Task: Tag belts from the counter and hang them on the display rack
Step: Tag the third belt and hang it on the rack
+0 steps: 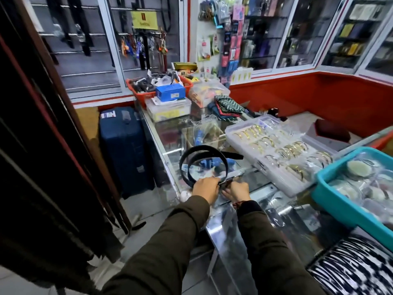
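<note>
Shop interior; glass counter [282, 211] crowded with stock. Clear bangle tray [282, 167] at right. Coiled black belt [197, 160] above counter's left edge. Left hand [205, 189] grips coil; right hand [237, 191] pinches its buckle end.

A single wide-angle camera sits on the person's head and looks forward and steeply down, so both dark olive sleeves [212, 248] run up from the bottom edge toward the centre of the frame. The view is close over the glass-topped shop counter [265, 194], which crosses from the centre to the lower right. Lens distortion bends straight lines near the edges: the dark wooden frame [53, 124] leans across the left side. The grey slatted display rack [85, 60] fills the upper left, farther off, and the glass-fronted wall cabinets [297, 33] curve across the upper right. There is only this one view.
</note>
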Motion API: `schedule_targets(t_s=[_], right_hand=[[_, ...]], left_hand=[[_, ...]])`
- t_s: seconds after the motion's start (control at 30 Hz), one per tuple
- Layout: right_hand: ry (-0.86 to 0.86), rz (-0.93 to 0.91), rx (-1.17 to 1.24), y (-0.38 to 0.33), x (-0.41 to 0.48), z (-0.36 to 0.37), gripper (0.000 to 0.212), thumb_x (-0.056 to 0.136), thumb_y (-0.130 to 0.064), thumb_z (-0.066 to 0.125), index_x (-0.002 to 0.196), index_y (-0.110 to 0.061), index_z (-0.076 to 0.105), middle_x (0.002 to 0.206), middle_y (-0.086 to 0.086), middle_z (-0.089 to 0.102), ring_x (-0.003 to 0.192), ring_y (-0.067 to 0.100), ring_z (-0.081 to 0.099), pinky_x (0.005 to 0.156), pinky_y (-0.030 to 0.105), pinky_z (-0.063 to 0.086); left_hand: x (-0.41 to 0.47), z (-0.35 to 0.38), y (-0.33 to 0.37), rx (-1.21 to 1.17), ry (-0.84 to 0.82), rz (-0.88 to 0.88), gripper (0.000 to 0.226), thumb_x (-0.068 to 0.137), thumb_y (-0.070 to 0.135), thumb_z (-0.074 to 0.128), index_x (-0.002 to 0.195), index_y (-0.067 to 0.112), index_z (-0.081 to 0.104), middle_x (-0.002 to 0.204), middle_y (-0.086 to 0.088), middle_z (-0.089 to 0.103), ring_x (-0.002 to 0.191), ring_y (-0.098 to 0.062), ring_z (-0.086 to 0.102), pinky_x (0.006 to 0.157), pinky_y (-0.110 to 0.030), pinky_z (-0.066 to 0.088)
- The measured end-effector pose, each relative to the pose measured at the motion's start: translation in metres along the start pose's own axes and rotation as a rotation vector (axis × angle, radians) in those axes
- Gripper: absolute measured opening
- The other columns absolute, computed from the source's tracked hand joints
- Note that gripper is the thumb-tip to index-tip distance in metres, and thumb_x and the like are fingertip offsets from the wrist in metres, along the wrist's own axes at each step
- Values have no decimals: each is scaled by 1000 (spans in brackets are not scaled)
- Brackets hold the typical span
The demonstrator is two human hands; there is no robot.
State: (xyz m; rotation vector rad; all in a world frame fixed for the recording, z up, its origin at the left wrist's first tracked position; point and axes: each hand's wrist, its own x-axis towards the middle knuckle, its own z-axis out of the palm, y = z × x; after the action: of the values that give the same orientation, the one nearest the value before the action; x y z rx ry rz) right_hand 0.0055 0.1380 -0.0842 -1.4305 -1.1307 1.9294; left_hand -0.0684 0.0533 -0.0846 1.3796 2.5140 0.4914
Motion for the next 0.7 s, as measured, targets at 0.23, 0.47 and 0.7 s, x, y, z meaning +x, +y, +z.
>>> schedule_targets(t_s=[0.23,0.47,0.7], right_hand=[[-179,20,228,-2,-16,4,17,96,13,48,109,6,57,82,19,60,73,23,59,75,33,53],[-447,-264,193,-24,-52,41,21,92,2,65,108,-10,63,113,20,68,104,30,66,98,40,53],[-561,-584,-41,-40,-99,100,26,85,-5,76,110,-2,71,101,17,75,84,19,70,66,22,59]], left_hand=[[-10,-6,-4,-251,261,-72,38,99,22,47,133,21,65,123,-12,73,114,-35,66,94,-41,54],[-32,-59,-16,-698,518,-198,37,104,12,48,139,7,60,138,-14,64,128,-29,60,104,-27,44],[-76,-108,-37,-657,783,-244,38,105,9,43,140,3,55,145,-16,49,131,-30,50,104,-15,34]])
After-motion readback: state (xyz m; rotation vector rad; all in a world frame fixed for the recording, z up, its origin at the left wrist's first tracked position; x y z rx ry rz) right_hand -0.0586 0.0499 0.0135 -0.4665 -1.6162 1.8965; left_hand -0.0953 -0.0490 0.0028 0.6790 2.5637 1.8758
